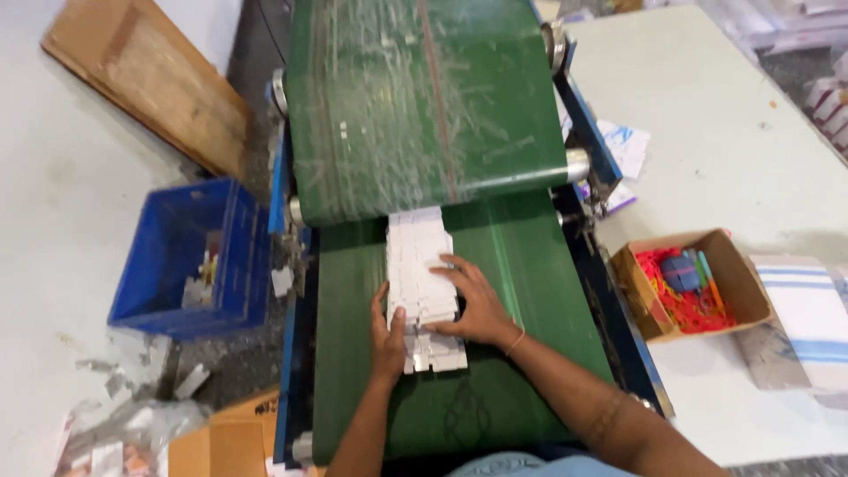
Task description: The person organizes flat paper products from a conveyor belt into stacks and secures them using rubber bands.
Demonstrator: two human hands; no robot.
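A: Containers, item one?

B: Blue crate point(159, 265) on the floor left of your conveyor: a few pale scraps inside. Item two, brown cardboard box point(738, 287) on the white counter point(707, 115): red rubber bands point(676, 305), one dark blue object on top.

A: The stock itself?

B: Row of white cards point(417, 256), overlapping, flat on the green belt point(521, 265), running out from under the upper roller.

A: Your hands?

B: Left hand point(387, 340) pressed against the row's left edge, fingers together. Right hand point(473, 305) spread flat over the near end.
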